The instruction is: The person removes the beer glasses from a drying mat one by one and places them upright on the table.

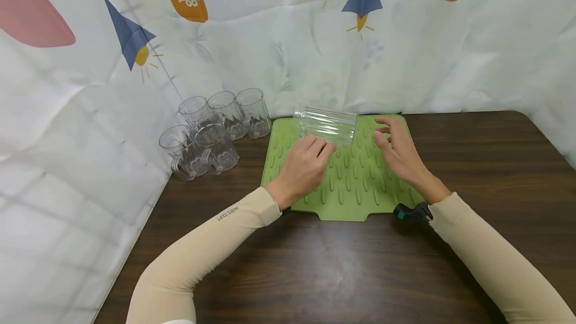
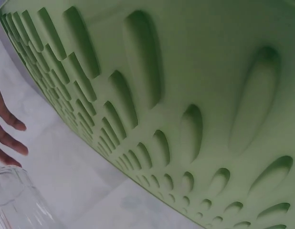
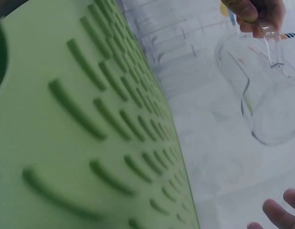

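A clear glass mug [image 1: 327,124] lies on its side in the air above the green drying mat [image 1: 342,194]. My left hand [image 1: 302,166] grips its handle, and the right wrist view shows the fingers curled round that handle [image 3: 271,45]. To the right of the mug, apart from it, my right hand [image 1: 400,156] is held over the mat's right part with its fingers loosely spread. In the left wrist view the fingers [image 2: 9,133] of the right hand show beside the mug's end [image 2: 16,200].
Several clear glass mugs [image 1: 216,136] stand upright in a cluster on the dark wooden table [image 1: 324,269], left of the mat. A patterned white cloth [image 1: 288,54] hangs behind the table and along its left side.
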